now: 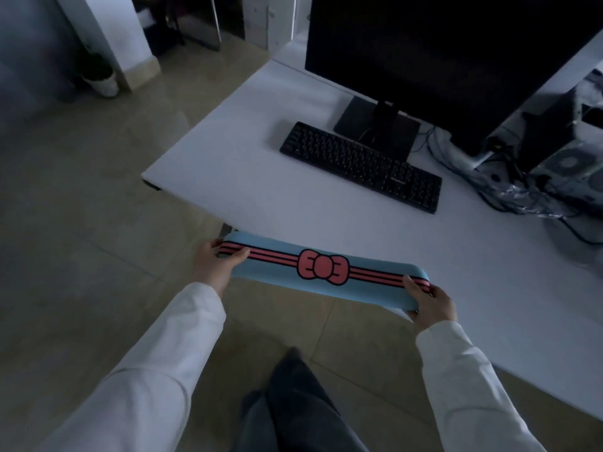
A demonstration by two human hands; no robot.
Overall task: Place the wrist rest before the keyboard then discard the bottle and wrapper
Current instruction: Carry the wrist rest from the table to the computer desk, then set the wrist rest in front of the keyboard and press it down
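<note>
A long light-blue wrist rest (280, 278) with pink stripes and a pink bow is held level over the near edge of the white desk (244, 177). My left hand (217, 265) grips its left end and my right hand (430, 305) grips its right end. The black keyboard (360, 166) lies further back on the desk, angled, in front of the monitor stand. A wide strip of desk lies between the wrist rest and the keyboard. No bottle or wrapper can be made out in this dim view.
A large dark monitor (456, 60) stands behind the keyboard. A tangle of cables (509, 190) and a computer case (567, 164) sit at the desk's right. A small potted plant (101, 78) stands on the tiled floor at far left.
</note>
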